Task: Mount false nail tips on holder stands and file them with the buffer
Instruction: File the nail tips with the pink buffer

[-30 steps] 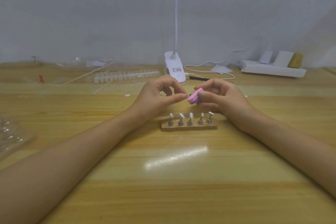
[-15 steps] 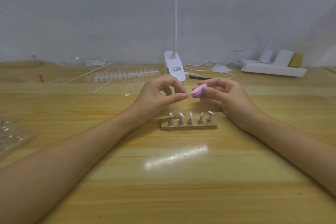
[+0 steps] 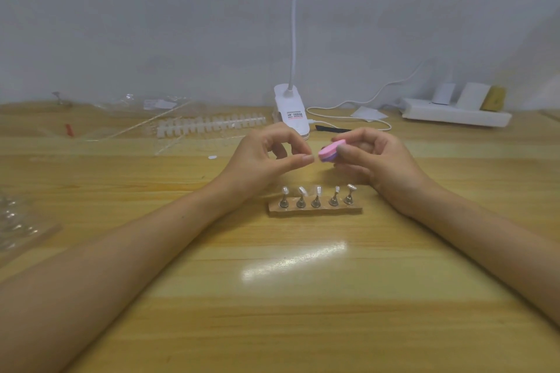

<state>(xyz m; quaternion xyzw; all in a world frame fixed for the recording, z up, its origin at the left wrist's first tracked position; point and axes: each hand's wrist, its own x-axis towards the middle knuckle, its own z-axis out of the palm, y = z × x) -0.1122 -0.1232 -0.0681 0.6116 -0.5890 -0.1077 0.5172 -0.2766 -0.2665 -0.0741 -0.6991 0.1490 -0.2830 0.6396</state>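
Right hand (image 3: 385,160) pinches buffer (image 3: 328,152), left hand (image 3: 257,160) curled

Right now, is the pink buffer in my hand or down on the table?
In your hand. The right hand pinches the buffer between thumb and fingers, up off the table.

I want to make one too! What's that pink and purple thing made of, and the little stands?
The buffer, pinched by the right hand, looks like soft foam: matte pink and purple layers with rounded edges. The stands look like metal, since they are silvery and shiny with bright glints. It's hard to be certain from this far.
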